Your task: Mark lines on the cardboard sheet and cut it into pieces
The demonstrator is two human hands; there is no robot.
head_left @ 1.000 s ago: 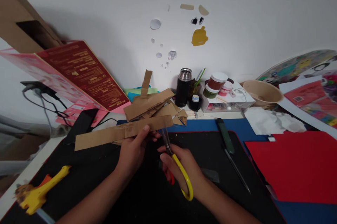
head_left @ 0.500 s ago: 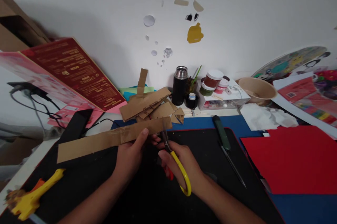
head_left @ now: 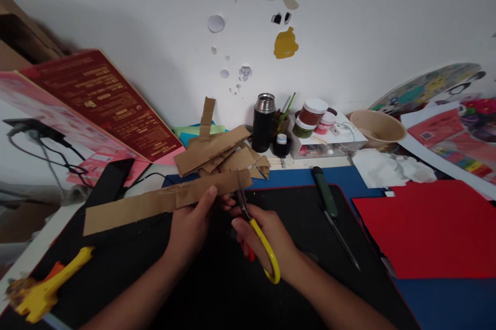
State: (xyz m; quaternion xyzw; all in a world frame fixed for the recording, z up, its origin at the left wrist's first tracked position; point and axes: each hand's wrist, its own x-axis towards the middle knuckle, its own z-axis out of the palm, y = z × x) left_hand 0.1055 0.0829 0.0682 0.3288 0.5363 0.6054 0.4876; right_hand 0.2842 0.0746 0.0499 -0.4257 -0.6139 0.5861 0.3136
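Note:
A long cardboard strip [head_left: 132,211] is pinched in my left hand [head_left: 192,224], with the thumb on top and the fingers underneath. My right hand [head_left: 271,234] is closed around scissors [head_left: 264,247] with yellow and red handles. Their blades cross the strip near its right end, one blade showing over the cardboard. Part of the red handle is hidden behind my right hand. Just behind the strip lies a pile of cardboard pieces [head_left: 213,153].
On the black mat [head_left: 294,299], a green-handled knife [head_left: 325,195] lies right of my hands. Red paper [head_left: 430,232] is farther right. A black flask [head_left: 263,123] and paint jars [head_left: 313,112] stand along the wall. A yellow object [head_left: 54,286] sits at lower left.
The view has shifted slightly. My hands, the strip and the scissors keep nearly the same arrangement, the blades still across the strip's right end.

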